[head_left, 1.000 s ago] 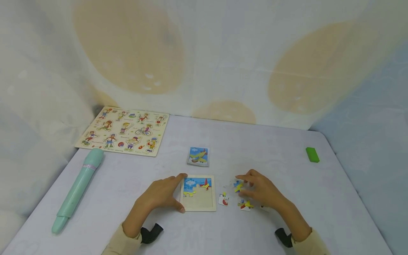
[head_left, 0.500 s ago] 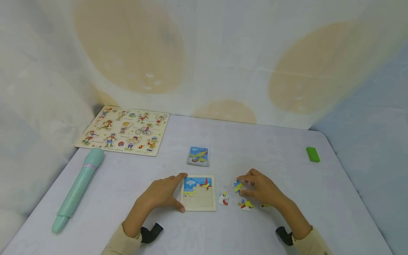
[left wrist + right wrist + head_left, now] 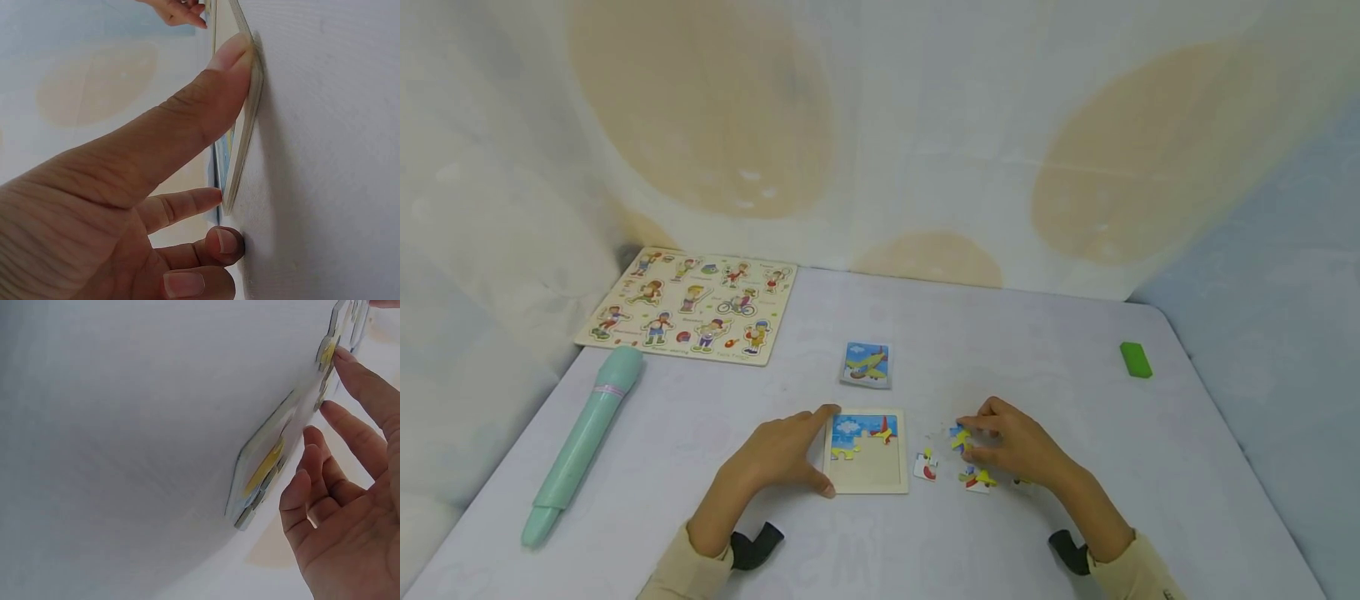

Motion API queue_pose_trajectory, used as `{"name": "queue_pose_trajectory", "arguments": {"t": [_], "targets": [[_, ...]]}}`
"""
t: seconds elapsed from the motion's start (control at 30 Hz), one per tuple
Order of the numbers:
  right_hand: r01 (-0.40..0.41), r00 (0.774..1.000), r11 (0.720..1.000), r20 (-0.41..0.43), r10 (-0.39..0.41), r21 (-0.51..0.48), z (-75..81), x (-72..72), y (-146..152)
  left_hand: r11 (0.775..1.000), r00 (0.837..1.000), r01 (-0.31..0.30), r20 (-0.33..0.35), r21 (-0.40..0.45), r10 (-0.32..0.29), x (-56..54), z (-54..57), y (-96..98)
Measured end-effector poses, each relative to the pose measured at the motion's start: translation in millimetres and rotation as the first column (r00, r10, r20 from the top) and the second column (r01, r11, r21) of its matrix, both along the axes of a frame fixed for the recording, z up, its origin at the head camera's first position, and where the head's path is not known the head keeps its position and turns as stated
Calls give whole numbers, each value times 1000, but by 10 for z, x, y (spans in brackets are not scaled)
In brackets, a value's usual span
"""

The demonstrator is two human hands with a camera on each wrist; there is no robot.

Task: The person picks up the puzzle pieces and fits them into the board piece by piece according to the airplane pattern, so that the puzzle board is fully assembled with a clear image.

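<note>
My left hand (image 3: 782, 454) touches the wooden puzzle tray (image 3: 868, 487), its straight index finger at the far left corner and thumb at the near left corner. In the left wrist view, the thumb (image 3: 187, 112) presses on the tray's corner. Blue sky and red tail pieces fill the tray's upper part; bare wood shows below. Thumb and index finger of my right hand (image 3: 1015, 446) pinch a blue and yellow puzzle piece (image 3: 959, 439) low at the table. Nearby lie a white and red piece (image 3: 926, 467) and a yellow and red piece (image 3: 977, 480). Another piece (image 3: 262, 465) lies under the right hand.
Behind the tray lies a small airplane picture card (image 3: 866, 365). A larger board with sports figures (image 3: 692, 304) is at the back left, a mint-green tube (image 3: 583, 446) in front of it. A green block (image 3: 1136, 360) sits far right. Patterned cloth walls rise around the table.
My right thumb and index finger have closed slightly on the blue and yellow puzzle piece. The left hand and the tray have stayed in place.
</note>
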State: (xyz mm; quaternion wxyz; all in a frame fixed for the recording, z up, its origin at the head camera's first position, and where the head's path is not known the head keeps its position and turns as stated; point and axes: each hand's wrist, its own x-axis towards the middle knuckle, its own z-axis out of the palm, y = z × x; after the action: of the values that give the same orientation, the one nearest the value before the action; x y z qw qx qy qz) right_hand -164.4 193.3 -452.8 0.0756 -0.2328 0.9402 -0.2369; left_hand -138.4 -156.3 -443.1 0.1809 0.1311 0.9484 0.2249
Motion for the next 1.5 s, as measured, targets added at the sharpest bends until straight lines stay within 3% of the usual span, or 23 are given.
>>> {"name": "queue_pose_trajectory", "arguments": {"t": [0.27,0.57,1.07,1.5], "targets": [[-40,994,998,-103,44,42,8,-9,-77,1000,1000,1,0,-4,-1,-17,-6,-9],[-32,989,997,-144,41,68,-7,-6,-137,1000,1000,-9,10,-7,9,-20,3,-8],[-10,992,1000,-124,10,3,93,40,-264,1000,1000,-10,7,7,10,-20,4,-6],[-86,994,996,-68,85,-13,138,56,-579,1000,1000,-9,5,20,9,8,18,3]]}}
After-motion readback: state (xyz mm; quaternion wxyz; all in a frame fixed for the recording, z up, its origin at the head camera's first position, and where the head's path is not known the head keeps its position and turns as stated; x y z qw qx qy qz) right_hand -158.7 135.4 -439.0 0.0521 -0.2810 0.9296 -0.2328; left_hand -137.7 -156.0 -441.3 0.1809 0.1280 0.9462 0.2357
